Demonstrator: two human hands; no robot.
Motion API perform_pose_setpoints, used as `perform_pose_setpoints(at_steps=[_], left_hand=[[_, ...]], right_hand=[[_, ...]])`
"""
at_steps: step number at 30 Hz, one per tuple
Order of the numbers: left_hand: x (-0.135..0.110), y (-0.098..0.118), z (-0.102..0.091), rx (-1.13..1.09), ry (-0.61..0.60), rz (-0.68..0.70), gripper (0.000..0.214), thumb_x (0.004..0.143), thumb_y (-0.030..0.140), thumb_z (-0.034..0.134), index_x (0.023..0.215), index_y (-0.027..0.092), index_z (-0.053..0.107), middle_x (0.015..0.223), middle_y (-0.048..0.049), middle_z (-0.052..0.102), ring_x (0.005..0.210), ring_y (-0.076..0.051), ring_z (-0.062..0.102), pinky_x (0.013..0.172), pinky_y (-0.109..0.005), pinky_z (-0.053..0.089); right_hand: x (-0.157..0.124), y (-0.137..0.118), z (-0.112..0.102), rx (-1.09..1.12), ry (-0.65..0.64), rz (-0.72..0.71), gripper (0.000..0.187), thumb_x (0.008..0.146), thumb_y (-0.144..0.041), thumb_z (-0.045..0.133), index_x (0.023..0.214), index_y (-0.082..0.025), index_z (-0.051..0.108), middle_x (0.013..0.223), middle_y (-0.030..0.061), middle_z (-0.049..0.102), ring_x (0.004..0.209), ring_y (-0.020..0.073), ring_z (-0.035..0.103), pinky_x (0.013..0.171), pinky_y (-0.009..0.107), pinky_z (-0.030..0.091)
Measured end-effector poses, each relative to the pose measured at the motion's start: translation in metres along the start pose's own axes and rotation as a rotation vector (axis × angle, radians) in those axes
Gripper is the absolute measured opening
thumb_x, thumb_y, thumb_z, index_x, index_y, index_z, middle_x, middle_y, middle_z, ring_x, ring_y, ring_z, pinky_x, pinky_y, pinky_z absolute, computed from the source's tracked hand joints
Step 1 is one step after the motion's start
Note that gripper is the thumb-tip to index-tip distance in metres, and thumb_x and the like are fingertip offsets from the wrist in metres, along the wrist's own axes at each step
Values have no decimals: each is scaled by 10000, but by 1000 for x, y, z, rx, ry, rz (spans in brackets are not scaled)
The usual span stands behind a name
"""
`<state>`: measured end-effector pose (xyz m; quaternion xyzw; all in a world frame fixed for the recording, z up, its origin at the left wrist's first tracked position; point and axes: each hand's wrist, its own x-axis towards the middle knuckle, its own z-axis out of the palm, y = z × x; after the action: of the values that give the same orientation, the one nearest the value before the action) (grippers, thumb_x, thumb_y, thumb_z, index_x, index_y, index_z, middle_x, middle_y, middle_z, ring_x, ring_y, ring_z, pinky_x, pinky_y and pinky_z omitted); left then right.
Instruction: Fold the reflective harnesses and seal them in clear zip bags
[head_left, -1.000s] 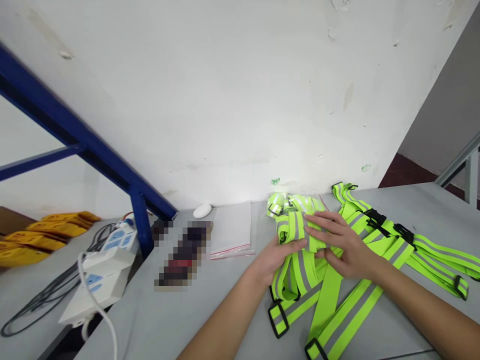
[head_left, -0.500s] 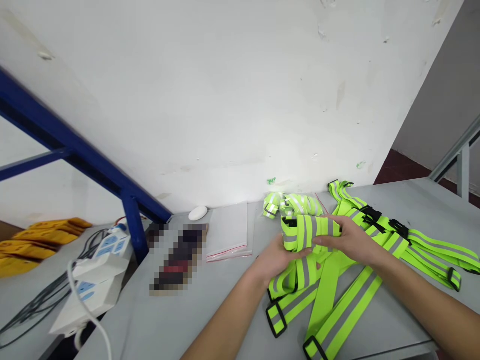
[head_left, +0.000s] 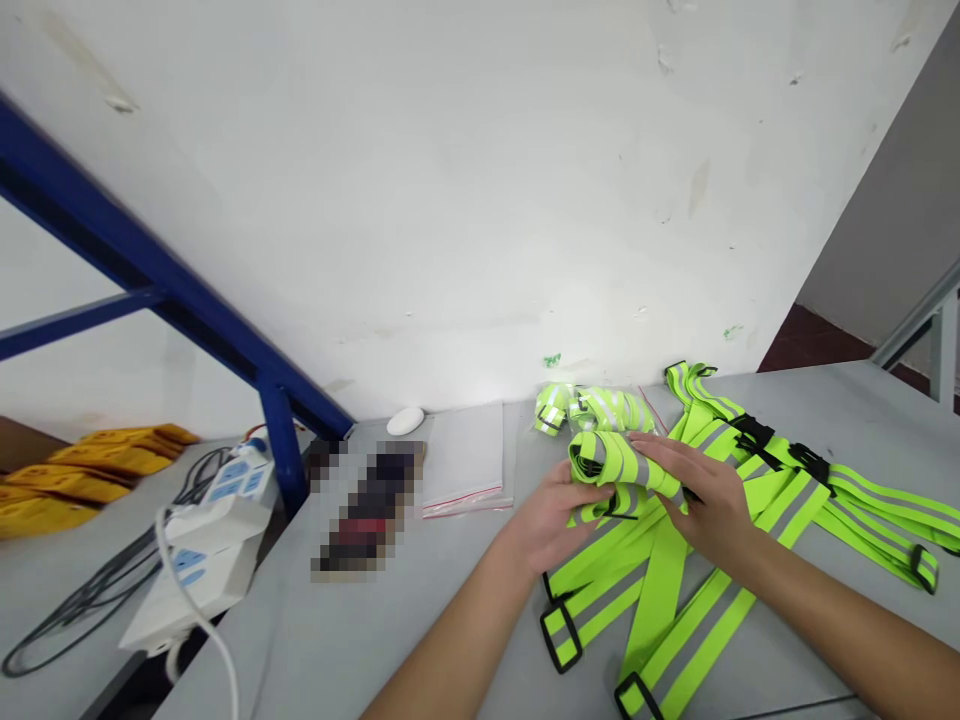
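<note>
A neon-yellow reflective strap vest (head_left: 660,590) with grey stripes and black buckles lies spread on the grey table (head_left: 420,620). Its upper part is rolled into a bundle (head_left: 611,462). My left hand (head_left: 551,515) grips the bundle from the left and below. From the right, my right hand (head_left: 701,490) wraps over the top of the bundle, fingers curled on it. Loose straps trail toward me from under both hands.
More neon vests (head_left: 847,490) lie to the right, and a bagged one (head_left: 592,408) sits by the wall. A clear zip bag (head_left: 465,460), a white oval object (head_left: 405,421) and a blurred dark item (head_left: 367,510) lie left. A power strip (head_left: 202,560) with cables and a blue frame post (head_left: 281,440) stand further left.
The vest's upper part went from folded flat under my hands to a tight roll held between them. The roll was lifted slightly, then turned down toward the table.
</note>
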<state>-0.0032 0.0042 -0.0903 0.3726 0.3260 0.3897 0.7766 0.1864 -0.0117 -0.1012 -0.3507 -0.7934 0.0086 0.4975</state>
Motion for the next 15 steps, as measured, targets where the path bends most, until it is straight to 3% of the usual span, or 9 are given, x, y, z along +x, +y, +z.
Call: perform_pose_setpoints(at_steps=[3,6,9,15], left_hand=[[2,-5,7,-66,12,-58,302,584,155,816,872,153,725,891,-84,719,919,-267,658,788,-335,492],[4,-11,10,-172,67,-1,372,598,92,778,959,156,715,985,-91,723,986,-273,646,790,-329,494],[6,-16,8,-275,27,58,502,588,62,734,1076,164,686,1063,-88,714,1076,-294,620,854,-355,499],[5,-14,7,-340,-15,95,661,570,-3,590,1195,208,629,1142,-44,700,1215,-269,554,989,-354,454]], right_hand=[[-3,5,3,-54,12,-60,556,867,-32,485,1359,-291,511,1210,50,682,1130,199,641,914,337,581],[-7,10,6,-92,3,-142,595,867,-30,483,1403,-290,468,1251,54,660,1217,233,578,958,411,560],[-7,12,9,-129,15,-187,627,871,7,432,1422,-292,444,1245,50,665,1268,240,531,916,419,584],[-5,13,10,-122,-26,-162,573,903,-6,356,1353,-317,524,1250,4,659,1274,220,519,901,413,597]])
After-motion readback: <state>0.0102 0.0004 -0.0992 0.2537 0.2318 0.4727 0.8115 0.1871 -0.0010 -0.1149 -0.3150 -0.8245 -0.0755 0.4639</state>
